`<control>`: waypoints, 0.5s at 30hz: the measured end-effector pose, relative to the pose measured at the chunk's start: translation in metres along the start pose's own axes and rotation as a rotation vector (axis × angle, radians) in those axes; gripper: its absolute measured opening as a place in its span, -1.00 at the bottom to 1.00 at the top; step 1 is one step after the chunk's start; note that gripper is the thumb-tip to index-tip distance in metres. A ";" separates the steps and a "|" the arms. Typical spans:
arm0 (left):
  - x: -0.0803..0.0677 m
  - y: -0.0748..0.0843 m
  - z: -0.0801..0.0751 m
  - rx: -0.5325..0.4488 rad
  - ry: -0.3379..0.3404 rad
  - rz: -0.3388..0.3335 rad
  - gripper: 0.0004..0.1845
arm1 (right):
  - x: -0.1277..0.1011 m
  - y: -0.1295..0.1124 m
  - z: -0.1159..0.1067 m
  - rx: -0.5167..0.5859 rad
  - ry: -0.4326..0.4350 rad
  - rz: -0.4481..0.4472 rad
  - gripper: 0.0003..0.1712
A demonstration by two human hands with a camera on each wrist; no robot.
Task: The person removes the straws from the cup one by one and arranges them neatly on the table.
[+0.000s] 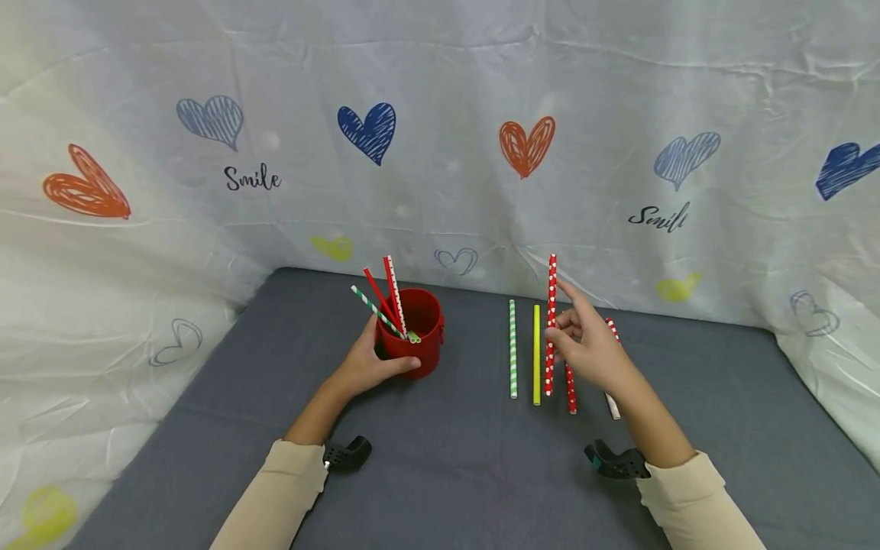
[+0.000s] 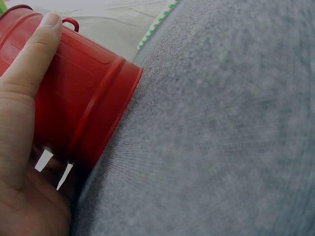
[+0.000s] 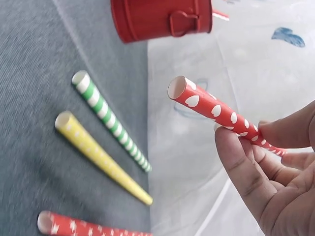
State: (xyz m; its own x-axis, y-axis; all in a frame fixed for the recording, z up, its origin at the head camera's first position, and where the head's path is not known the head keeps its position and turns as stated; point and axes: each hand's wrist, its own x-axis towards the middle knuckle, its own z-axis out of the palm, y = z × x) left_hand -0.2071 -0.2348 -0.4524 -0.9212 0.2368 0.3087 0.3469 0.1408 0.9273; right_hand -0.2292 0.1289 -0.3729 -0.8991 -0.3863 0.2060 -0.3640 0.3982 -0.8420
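At the left of the grey cloth-covered table [image 1: 447, 473], the left hand [image 1: 364, 367] wraps around the side of a small red metal bucket [image 1: 419, 336], thumb laid along its wall and fingers curled behind it, keeping it upright. The bucket already holds several paper straws [image 1: 385, 302]: a green-and-white striped one, a plain red one and a red-and-white patterned one, all leaning out toward the left. To the right of it, a green-and-white striped paper straw [image 1: 512, 347] and a yellow paper straw [image 1: 537, 355] lie side by side on the table, untouched. Next comes the red paper straw with white hearts [image 3: 211, 109], pinched between the thumb and fingertips of the right hand [image 1: 591, 347] and lifted off the table, its far end pointing up toward the heart-printed white backdrop [image 1: 619, 114]. Partly under that hand lie another red straw with white marks [image 1: 571, 389] and a red-and-white straw [image 1: 612, 401] farther right. Judging by this, the gathering is somewhere near halfway: a few straws are in the bucket, one is in hand, and four remain lying on the table.
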 end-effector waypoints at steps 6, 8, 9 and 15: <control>0.003 -0.024 -0.002 0.000 0.010 0.004 0.01 | -0.007 0.014 -0.011 -0.062 0.031 0.003 -0.08; 0.002 -0.019 -0.002 -0.005 0.011 0.004 0.01 | -0.009 0.017 -0.014 -0.070 0.032 0.008 -0.08; 0.002 -0.016 -0.002 -0.005 0.010 0.002 0.00 | -0.010 0.018 -0.016 -0.071 0.032 0.016 -0.09; 0.000 0.003 0.000 0.003 -0.001 0.005 -0.02 | -0.021 0.025 -0.029 -0.128 0.035 0.060 -0.15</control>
State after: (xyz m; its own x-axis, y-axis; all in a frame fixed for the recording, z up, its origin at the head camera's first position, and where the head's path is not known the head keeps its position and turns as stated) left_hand -0.2059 -0.2346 -0.4491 -0.9194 0.2387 0.3127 0.3516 0.1421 0.9253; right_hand -0.2267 0.1713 -0.3839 -0.9271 -0.3305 0.1766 -0.3357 0.5231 -0.7834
